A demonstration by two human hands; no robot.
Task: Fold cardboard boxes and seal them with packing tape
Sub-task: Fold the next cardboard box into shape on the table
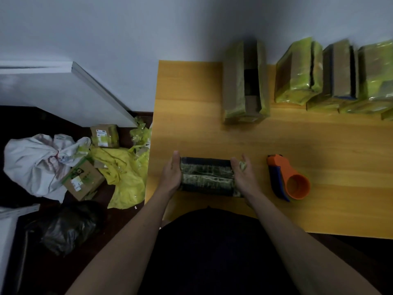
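Both hands (173, 175) clasp taped box (206, 177).

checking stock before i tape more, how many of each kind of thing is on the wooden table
yellow-green taped cardboard boxes at the back: 4, frame edge may hide more
dark taped cardboard box between left hand and right hand: 1
orange and blue tape dispenser: 1
total: 6

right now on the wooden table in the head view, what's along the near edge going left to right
left hand → dark taped cardboard box → right hand → orange and blue tape dispenser
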